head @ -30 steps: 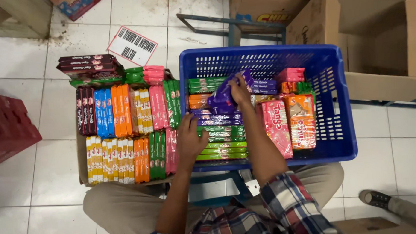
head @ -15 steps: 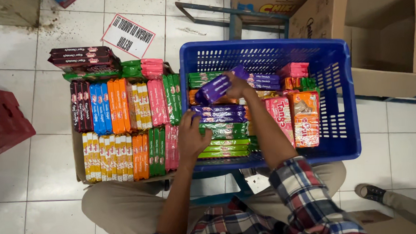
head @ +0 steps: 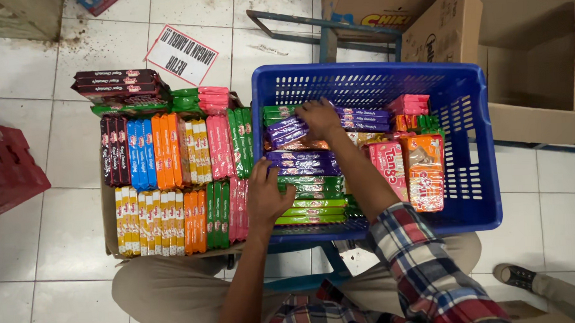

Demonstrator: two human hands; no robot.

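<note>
Purple wafer packs (head: 293, 131) in blue basket (head: 485, 174): your right hand (head: 319, 118) clasps them for stacking, left hand (head: 266, 197) open, steadying the basket's near-left edge.

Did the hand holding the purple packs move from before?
Yes. The right hand went down and toward the blue basket's far wall; it now presses the purple packs onto the pile inside.

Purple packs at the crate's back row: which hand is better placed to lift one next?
Probably right. The right hand lies on the purple packs inside the blue crate; the left hand rests nearer, at its left wall.
</note>
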